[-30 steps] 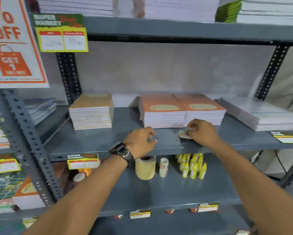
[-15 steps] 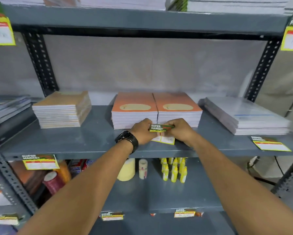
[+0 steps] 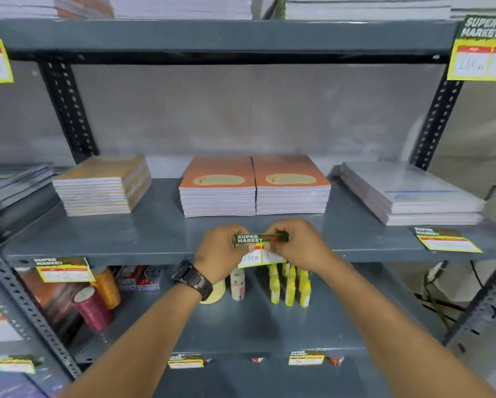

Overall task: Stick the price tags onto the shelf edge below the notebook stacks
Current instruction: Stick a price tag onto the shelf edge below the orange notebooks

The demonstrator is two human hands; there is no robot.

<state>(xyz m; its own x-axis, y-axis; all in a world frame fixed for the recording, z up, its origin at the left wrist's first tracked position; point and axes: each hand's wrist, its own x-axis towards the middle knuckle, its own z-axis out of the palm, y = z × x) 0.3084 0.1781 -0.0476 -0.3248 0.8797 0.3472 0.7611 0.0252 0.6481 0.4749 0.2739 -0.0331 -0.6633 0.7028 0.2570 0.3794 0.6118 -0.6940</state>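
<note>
A green and yellow price tag [image 3: 260, 249] reading SUPER MARKET is pinched between my left hand [image 3: 219, 251] and my right hand [image 3: 297, 244], over the front edge of the grey shelf [image 3: 120, 254]. Two orange notebook stacks [image 3: 254, 186] stand side by side just behind the tag. A tan notebook stack [image 3: 101, 186] lies to the left, with a tag [image 3: 63, 270] stuck on the edge below it. Another loose tag [image 3: 446, 239] lies flat on the shelf in front of the white stack [image 3: 410, 193] at the right.
The lower shelf holds yellow bottles [image 3: 288, 285], a tape roll [image 3: 213, 294], a small tube [image 3: 237, 284] and thread spools [image 3: 93, 308]. Slotted uprights [image 3: 68, 110] frame the bay. More tags [image 3: 482, 50] hang from the upper shelf edge.
My right hand lifted the tag off the shelf, my left hand joined it, and both now hold it nearer the shelf's front edge. The view has shifted right.
</note>
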